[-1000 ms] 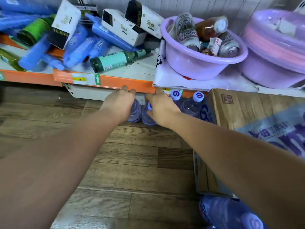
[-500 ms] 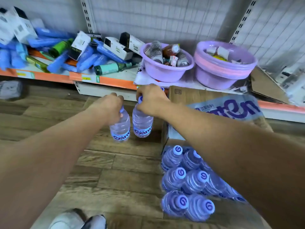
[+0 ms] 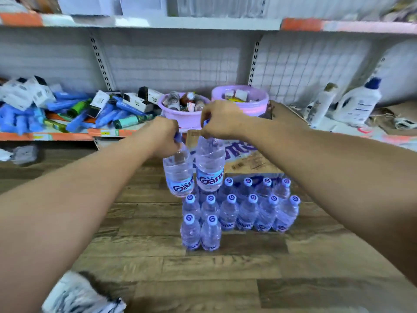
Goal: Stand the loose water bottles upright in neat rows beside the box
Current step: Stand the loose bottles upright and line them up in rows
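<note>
Water bottles, two of them, hang by their necks above the wooden floor [image 3: 135,256], one from each hand. The left hand [image 3: 161,137] has its fingers [image 3: 173,132] curled tight round the cap of the left bottle [image 3: 178,175], which tilts slightly; the right hand [image 3: 222,120] has its fingers [image 3: 206,129] pinched shut on the cap of the right bottle [image 3: 209,168], which hangs nearly plumb. Directly below and just nearer than the fingers, standing bottles [image 3: 239,213] form rows on the floor in front of the cardboard box [image 3: 252,161]: two long rows and a nearest short row of two. Behind the fingers lie a cluttered shelf [image 3: 45,136] and two purple basins [image 3: 180,114]. Step in hand, as judged: carrying a pair to the array. The next move calls for lowering both upright into the open floor just right of the short row, bases flat, touching their neighbours, without knocking the caps beneath.
</note>
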Motion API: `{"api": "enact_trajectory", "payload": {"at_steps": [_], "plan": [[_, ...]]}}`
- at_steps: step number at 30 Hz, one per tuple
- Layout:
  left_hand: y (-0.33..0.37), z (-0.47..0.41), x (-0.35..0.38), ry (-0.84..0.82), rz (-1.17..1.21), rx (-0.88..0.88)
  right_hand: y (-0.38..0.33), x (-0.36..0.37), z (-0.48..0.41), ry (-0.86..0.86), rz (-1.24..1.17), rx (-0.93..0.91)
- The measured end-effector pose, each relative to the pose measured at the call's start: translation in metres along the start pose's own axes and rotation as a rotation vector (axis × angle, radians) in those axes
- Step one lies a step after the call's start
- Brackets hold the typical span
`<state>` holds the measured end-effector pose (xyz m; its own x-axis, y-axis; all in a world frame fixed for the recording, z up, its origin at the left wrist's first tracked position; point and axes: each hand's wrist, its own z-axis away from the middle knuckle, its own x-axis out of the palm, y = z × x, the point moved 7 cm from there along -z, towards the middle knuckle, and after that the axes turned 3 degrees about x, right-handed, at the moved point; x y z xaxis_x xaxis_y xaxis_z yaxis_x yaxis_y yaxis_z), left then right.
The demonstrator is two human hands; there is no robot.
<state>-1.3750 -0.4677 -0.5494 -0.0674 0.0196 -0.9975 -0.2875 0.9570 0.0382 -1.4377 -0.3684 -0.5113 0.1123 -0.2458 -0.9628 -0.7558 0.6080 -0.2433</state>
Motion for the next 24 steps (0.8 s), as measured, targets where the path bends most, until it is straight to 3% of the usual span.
{"api": "enact_trajectory", "payload": {"at_steps": [4, 12, 24], "plan": [[0.066, 0.019, 0.015, -0.032, 0.034, 0.117, 0.041, -0.008, 0.052, -0.036, 0.017, 0.080], [0.155, 0.034, 0.098, -0.258, 0.096, 0.222, 0.112, 0.034, 0.112, -0.200, 0.060, 0.196], [0.170, 0.022, 0.214, -0.417, -0.005, 0.177, 0.173, 0.149, 0.121, -0.402, -0.022, 0.204]]}}
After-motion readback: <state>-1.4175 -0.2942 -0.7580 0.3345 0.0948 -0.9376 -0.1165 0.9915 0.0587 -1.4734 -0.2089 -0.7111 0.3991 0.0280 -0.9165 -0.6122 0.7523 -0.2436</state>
